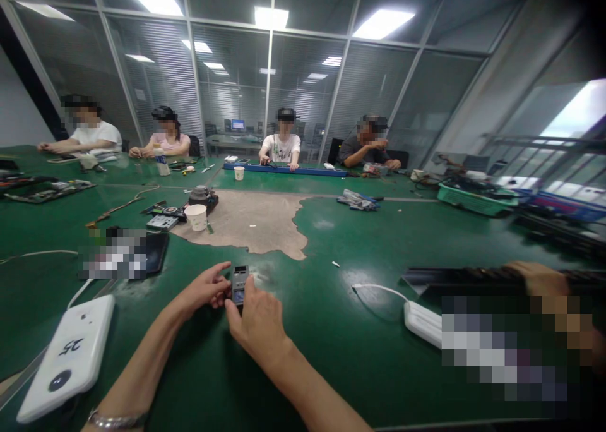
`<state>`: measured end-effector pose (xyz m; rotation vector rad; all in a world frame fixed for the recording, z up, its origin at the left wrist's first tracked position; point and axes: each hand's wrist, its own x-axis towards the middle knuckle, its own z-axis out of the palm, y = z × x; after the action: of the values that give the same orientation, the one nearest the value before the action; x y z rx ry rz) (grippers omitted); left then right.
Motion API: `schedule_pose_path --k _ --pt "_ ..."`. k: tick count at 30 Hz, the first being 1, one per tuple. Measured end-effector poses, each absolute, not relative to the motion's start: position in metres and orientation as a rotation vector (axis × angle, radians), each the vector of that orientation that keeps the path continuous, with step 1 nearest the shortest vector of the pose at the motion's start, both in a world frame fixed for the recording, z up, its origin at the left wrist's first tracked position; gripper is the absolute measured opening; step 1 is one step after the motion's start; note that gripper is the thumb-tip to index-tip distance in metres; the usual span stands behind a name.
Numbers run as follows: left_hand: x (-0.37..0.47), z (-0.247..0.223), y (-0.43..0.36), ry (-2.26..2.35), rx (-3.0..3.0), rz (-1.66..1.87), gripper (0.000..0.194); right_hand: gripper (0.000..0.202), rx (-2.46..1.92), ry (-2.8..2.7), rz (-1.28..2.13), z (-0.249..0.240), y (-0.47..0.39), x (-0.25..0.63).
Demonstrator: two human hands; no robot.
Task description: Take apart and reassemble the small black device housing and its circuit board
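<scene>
A small dark grey rectangular device (240, 283) with a bluish panel near its lower end stands out between my hands, over the green table (331, 356). My left hand (208, 288) is at its left side, the index finger stretched toward its top and the other fingers curled beside it. From the right, my right hand (258, 312) grips the device, thumb at its lower left and index finger along its right edge. The lower end of the device is partly hidden by my right hand.
A white power bank (69, 356) lies at the left, another (423, 323) at the right. Paper cup (196, 217) and dismantled parts (163, 222) sit beyond my hands. Another person's hand (540, 279) rests on a black part at right. Several people sit across the table.
</scene>
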<state>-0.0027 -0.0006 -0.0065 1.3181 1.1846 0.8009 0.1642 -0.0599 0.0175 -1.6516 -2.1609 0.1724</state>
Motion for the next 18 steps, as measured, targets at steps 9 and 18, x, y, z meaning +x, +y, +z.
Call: schedule_pose_path --k 9,18 --pt "-0.005 -0.01 0.0 1.177 1.29 0.821 0.077 0.062 -1.614 -2.117 0.173 0.013 -0.061 0.162" --pt "-0.007 -0.011 0.002 1.16 1.286 0.786 0.071 0.059 -1.551 -1.99 0.148 0.043 -0.06 0.178"
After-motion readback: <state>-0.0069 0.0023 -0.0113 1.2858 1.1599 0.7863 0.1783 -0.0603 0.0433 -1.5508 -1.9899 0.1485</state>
